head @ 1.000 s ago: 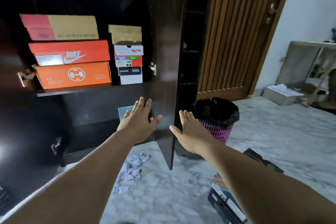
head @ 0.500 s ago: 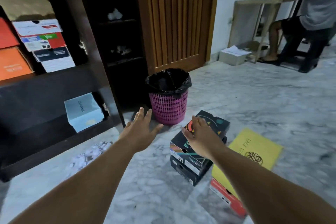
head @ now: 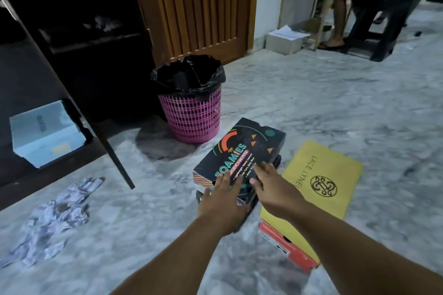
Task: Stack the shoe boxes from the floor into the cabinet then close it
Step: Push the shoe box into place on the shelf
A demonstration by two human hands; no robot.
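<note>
We are reaching with both hands over the black shoe box (head: pixel 242 151), which is lying on the marble floor (head: pixel 335 108) atop another dark box, just beside the yellow box (head: pixel 318 179). Our left hand (head: pixel 221 201) and right hand (head: pixel 273 187) are lying flat on its lid, fingers straight, gripping nothing. The cabinet door (head: pixel 79 93) is standing open.
</note>
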